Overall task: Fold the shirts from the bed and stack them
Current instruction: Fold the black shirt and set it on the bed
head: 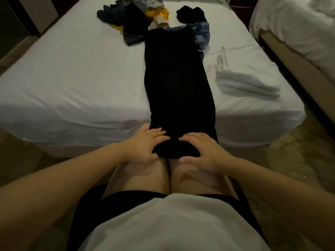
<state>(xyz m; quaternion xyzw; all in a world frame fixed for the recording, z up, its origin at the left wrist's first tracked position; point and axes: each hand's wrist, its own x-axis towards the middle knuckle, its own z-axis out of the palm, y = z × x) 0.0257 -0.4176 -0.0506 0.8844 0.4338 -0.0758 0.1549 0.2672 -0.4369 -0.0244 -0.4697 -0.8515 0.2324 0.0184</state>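
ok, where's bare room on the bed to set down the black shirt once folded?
Biggest free patch: the bed left of the black shirt, from the near edge up to the loose clothes pile. Narrower strip on the right between shirt and folded stack. Far middle is crowded by the pile.

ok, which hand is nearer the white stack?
Right. The white stack lies ahead-right of both. The right hand holds the black shirt's near end on that side; the left hand, farther left.
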